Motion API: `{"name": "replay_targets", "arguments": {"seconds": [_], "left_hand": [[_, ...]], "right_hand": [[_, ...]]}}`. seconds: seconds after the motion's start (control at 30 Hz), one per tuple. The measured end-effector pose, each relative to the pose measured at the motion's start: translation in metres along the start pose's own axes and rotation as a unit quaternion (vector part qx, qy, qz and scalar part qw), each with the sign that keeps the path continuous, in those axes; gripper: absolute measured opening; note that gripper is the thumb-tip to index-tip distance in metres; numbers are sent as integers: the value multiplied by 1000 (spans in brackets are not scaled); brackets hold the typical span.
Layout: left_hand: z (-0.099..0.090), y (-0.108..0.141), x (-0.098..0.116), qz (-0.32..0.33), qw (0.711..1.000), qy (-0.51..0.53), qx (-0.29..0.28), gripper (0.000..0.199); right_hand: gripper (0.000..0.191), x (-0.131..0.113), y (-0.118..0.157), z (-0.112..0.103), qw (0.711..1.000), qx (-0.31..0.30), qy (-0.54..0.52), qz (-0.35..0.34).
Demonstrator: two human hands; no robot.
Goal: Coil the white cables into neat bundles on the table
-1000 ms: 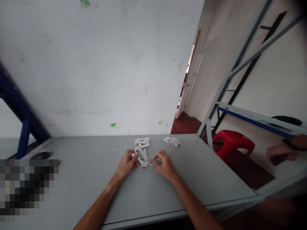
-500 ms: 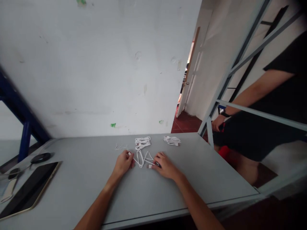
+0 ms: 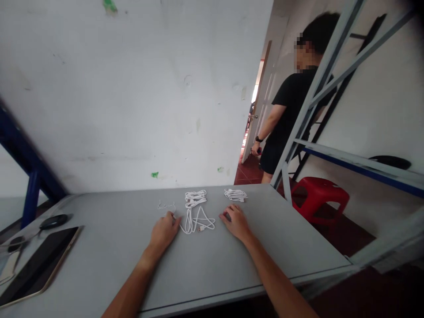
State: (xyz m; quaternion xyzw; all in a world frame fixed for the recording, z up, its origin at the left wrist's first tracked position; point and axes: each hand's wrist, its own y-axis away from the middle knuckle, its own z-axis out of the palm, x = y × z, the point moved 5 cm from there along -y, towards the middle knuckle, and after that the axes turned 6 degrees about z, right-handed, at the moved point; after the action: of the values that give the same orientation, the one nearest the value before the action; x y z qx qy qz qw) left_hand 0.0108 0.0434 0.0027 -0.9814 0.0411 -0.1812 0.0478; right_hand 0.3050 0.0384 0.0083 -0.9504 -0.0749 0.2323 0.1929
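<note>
A loosely looped white USB cable lies on the grey table, its metal plug pointing left near the loops' lower edge. My left hand is closed on this cable's other end, just left of the loops. To the right of the loops, my right hand rests on the table, touching no cable, with thumb and fingers apart. Behind the loose cable is a folded bundle of white cable. A second white bundle lies beyond my right hand. Thin white wire-like pieces lie beyond my left hand.
A dark tablet and a round black disc with a cord are at the table's left. A white wall stands behind. On the right are a metal frame, a red stool and a person in black.
My right hand has let go of the cable's plug end and moved right. The loops now lie flatter. The person at right has moved farther away, uncovering the red stool.
</note>
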Motion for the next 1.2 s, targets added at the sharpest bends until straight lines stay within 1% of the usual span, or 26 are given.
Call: {"name": "replay_targets", "arguments": {"seconds": [0.07,0.1,0.2,0.23,0.3,0.37,0.47,0.57,0.63,0.7,0.77,0.83,0.87,0.93,1.0,1.03,1.1,1.13,1.2], "left_hand": [[-1,8,1,23,1000,14,8,45],[-1,13,1,47,998,24,17,46],[-4,35,-3,143,987,23,71,52],[-4,42,-7,158,984,8,85,55],[-2,55,-13,175,981,-13,86,58],[1,63,-16,191,978,-25,77,61],[6,65,-15,205,976,-41,57,67],[8,63,-15,202,977,-50,44,69],[9,63,-15,200,978,-50,42,69],[9,63,-15,196,979,-47,43,69],[6,64,-13,186,980,-45,49,68],[1,62,-8,174,982,-48,59,63],[-2,59,-3,169,982,-54,63,60],[-9,51,9,158,983,-70,68,54],[-13,37,21,126,986,-88,65,51],[-12,29,25,105,989,-87,52,50],[-7,14,28,47,995,-82,14,47],[-3,8,29,35,996,-82,0,43],[4,-2,27,27,997,-70,1,33]], "right_hand": [[19,-4,5,-2,1000,-13,5,-17],[22,-7,9,-3,999,-25,11,-30],[41,-11,22,-3,995,-67,37,-66],[48,-11,26,-2,993,-82,45,-70],[60,-11,32,-1,990,-108,55,-68],[67,-11,35,0,989,-125,60,-60],[72,-10,34,2,987,-137,61,-53],[74,-10,33,3,986,-145,61,-52],[73,-11,33,1,987,-141,56,-50],[69,-14,33,-3,991,-121,41,-49],[57,-23,32,-10,994,-90,6,-56],[40,-37,31,-15,994,-65,-45,-77],[31,-46,30,-16,991,-61,-71,-93],[21,-62,29,-15,984,-76,-110,-120],[17,-77,26,-10,977,-106,-115,-144],[16,-82,24,-7,977,-115,-108,-146],[15,-87,19,-2,977,-129,-85,-145],[15,-88,17,2,978,-137,-73,-140],[16,-86,13,7,979,-150,-54,-130]]}}
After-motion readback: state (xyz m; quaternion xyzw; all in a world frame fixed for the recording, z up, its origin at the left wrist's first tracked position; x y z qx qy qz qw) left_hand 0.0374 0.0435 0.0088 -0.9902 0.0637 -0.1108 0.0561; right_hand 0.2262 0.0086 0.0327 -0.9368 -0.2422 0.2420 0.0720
